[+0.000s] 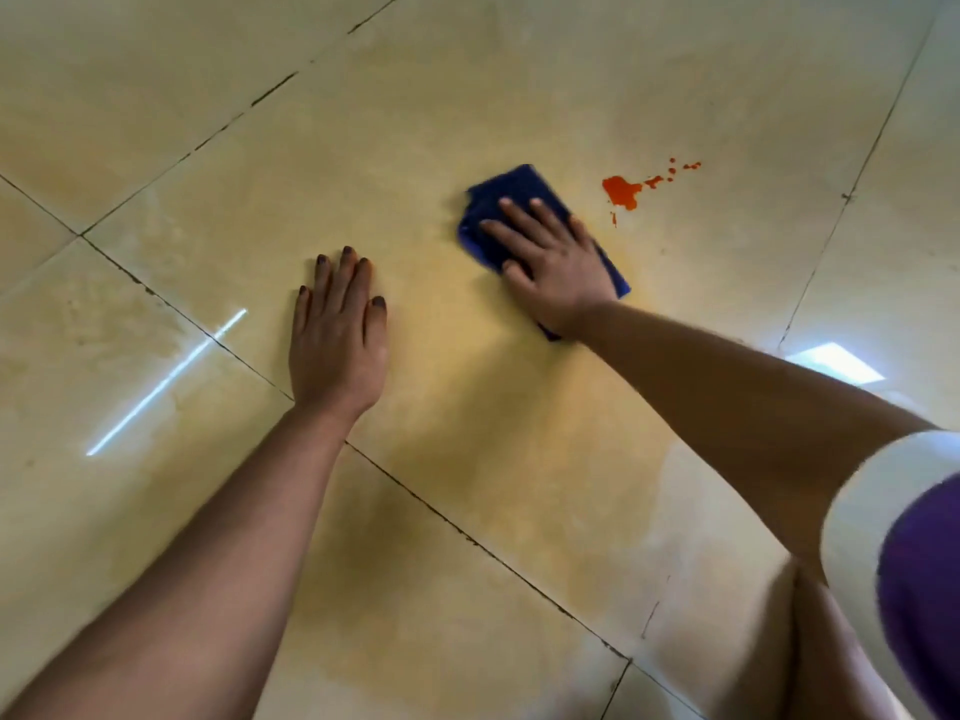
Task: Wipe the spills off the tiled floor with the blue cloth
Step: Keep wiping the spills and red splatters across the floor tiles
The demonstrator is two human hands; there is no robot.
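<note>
Head view. The right hand (550, 262) is lying flat on the blue cloth (511, 194), fingers straight and spread, palm pressing it down onto the tiled floor (519, 70); nothing is curled round the fabric. The cloth is sticking out past the fingertips toward the far side and showing again at the wrist on the near side. It is looking dark blue, folded into a rough oblong, its edges slightly blurred.

The red spill (623, 192) is sitting just to the right of the cloth, apart from it: one blob with small drops trailing off up and right.

The left hand (337, 345) is resting flat on the tile, fingers straight and together, holding nothing.

No writing is showing anywhere.
</note>
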